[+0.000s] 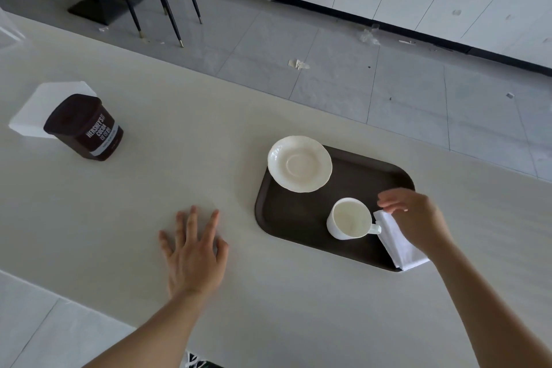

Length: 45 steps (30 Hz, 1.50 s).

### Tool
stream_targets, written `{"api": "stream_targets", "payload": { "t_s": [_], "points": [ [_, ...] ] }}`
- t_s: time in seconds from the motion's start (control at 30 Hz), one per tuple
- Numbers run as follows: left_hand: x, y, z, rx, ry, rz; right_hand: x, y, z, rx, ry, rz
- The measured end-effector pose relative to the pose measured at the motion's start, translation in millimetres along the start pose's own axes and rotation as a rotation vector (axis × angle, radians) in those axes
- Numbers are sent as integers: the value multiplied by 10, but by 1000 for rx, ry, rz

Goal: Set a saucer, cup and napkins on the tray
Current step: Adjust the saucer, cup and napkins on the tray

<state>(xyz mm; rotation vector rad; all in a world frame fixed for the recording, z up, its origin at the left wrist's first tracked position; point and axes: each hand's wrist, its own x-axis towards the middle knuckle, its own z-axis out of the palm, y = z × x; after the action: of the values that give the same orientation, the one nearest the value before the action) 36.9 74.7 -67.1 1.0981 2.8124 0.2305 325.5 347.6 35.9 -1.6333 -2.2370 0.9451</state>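
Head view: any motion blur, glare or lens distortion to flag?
Head view: the right hand over the napkins is motion-blurred at its fingertips; the left hand and the cup are sharp; wide-angle bending shows along the table edge; lighting soft, no harsh glare.

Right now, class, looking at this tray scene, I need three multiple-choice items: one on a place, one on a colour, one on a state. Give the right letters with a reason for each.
1. Where does the saucer sit?
A. at the far left corner of the tray
B. under the cup
C. beside the cocoa tub

2. What colour is the tray?
A. white
B. dark brown
C. orange

3. How is the left hand?
A. gripping the cup
B. holding a napkin
C. open and flat, fingers spread over the table

Answers: 1 A, the saucer overlaps the tray's far left rim; 2 B, it is dark against the pale table; 3 C, nothing is in it, while the right hand is over the folded napkins.
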Motion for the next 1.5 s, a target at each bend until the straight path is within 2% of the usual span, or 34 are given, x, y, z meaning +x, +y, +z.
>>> {"api": "stream_targets", "payload": {
  "t_s": [0.1, 0.3, 0.63, 0.83, 1.5],
  "points": [
    [-2, -9, 26, 4, 13, 5, -164, 113, 19, -135, -63, 17],
    [-8, -9, 32, -1, 29, 10, -315, 149, 121, -187, -103, -35],
    [-15, -19, 43, 3, 30, 20, -455, 213, 329, -94, 150, -132],
    [-20, -14, 35, -3, 28, 24, -385, 187, 449, 6, 206, -40],
    [-25, 1, -3, 7, 7, 18, -124, -98, 694, 92, 397, 159]
  ]
}}
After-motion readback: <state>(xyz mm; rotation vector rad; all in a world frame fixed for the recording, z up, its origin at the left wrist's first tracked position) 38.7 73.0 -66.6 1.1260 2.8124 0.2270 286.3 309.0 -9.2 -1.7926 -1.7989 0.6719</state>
